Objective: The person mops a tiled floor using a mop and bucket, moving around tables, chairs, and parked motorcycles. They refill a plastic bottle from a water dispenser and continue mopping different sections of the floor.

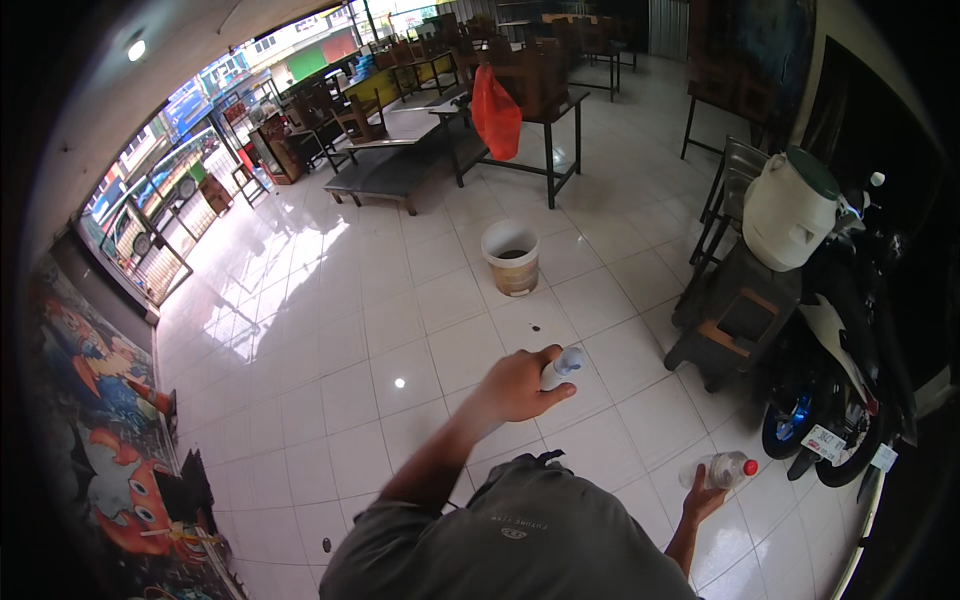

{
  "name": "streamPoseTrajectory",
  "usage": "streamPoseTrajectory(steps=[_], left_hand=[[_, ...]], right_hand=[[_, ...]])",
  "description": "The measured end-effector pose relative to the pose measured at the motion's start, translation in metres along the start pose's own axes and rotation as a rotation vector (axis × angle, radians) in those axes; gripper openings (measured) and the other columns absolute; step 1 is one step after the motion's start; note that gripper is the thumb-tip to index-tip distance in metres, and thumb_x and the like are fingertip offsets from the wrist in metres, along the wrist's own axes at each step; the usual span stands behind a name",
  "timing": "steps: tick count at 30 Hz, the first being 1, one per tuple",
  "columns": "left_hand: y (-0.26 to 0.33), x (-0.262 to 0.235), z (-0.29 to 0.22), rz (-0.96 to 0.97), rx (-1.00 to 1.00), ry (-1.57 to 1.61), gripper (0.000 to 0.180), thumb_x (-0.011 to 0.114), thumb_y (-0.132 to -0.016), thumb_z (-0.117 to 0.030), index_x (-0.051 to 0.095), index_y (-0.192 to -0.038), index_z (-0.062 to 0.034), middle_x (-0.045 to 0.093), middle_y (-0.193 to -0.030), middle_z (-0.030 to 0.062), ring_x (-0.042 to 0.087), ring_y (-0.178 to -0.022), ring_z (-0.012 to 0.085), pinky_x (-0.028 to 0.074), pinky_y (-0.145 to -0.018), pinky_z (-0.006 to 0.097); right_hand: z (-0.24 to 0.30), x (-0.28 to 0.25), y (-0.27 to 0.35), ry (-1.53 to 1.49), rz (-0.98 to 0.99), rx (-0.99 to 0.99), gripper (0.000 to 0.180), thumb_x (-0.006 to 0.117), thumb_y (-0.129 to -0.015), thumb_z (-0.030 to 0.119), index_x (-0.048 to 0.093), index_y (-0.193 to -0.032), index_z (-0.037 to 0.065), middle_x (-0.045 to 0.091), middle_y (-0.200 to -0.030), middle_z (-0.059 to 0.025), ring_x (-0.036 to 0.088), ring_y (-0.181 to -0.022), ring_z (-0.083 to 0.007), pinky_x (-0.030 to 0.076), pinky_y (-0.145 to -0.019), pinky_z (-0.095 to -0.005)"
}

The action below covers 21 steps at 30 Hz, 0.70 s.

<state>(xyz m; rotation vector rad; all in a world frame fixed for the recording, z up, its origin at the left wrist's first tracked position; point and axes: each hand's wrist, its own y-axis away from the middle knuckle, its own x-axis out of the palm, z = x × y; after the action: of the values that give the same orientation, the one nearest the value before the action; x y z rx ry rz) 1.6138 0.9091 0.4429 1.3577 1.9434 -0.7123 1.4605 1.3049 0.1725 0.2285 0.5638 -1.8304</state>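
Observation:
My left hand (518, 388) is stretched out over the tiled floor, fingers wrapped round a white, rod-like thing with a pale blue-grey end (566, 364). The rest of that thing is hidden by the hand, so I cannot make out its kind. Lower at the right, my right hand (703, 497) grips a clear plastic bottle (716, 470) with a red cap, tilted nearly onto its side. Beyond my left hand stands a white bucket (511, 258) with a brownish lower part and something dark inside.
A dark plastic stool (735, 320) and a white drum with a green lid (790, 210) stand at the right, beside a parked motorcycle (840, 400). Tables with stacked chairs fill the back; a red bag (496, 115) hangs from one. A painted wall (110, 430) runs along the left.

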Motion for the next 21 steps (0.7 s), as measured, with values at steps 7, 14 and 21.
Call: streamPoseTrajectory(steps=[7,14,21], left_hand=[[-0.070,0.051,0.069,-0.603,0.001,0.760,0.019,0.070,-0.087,-0.009,0.053,-0.088,-0.0005,0.055,-0.068,0.0023,0.052,-0.056,0.0089,0.042,-0.051,0.023],[-0.160,0.077,-0.068,-0.264,0.460,0.976,0.061,0.062,-0.083,-0.063,0.043,-0.082,-0.0047,0.039,-0.056,-0.0011,0.037,-0.038,0.0055,0.031,-0.036,0.021],[-0.306,0.166,-0.230,0.044,0.640,1.114,0.067,0.053,-0.081,-0.072,0.043,-0.084,-0.0060,0.036,-0.052,-0.0032,0.035,-0.035,0.0055,0.027,-0.035,0.020]], right_hand=[[0.043,0.058,-0.074,0.040,0.367,0.019,0.044,0.081,-0.074,0.024,0.064,-0.108,0.001,0.071,-0.098,-0.0126,0.067,-0.090,-0.0237,0.051,-0.082,-0.0367],[-0.033,0.007,-0.113,0.301,0.168,0.165,0.065,0.083,-0.069,0.038,0.052,-0.112,0.001,0.066,-0.103,-0.0236,0.063,-0.099,-0.0413,0.050,-0.084,-0.0459],[-0.132,-0.064,-0.131,0.446,-0.058,0.508,0.064,0.083,-0.069,0.036,0.051,-0.112,0.001,0.066,-0.101,-0.0227,0.063,-0.097,-0.0411,0.051,-0.083,-0.0471]])
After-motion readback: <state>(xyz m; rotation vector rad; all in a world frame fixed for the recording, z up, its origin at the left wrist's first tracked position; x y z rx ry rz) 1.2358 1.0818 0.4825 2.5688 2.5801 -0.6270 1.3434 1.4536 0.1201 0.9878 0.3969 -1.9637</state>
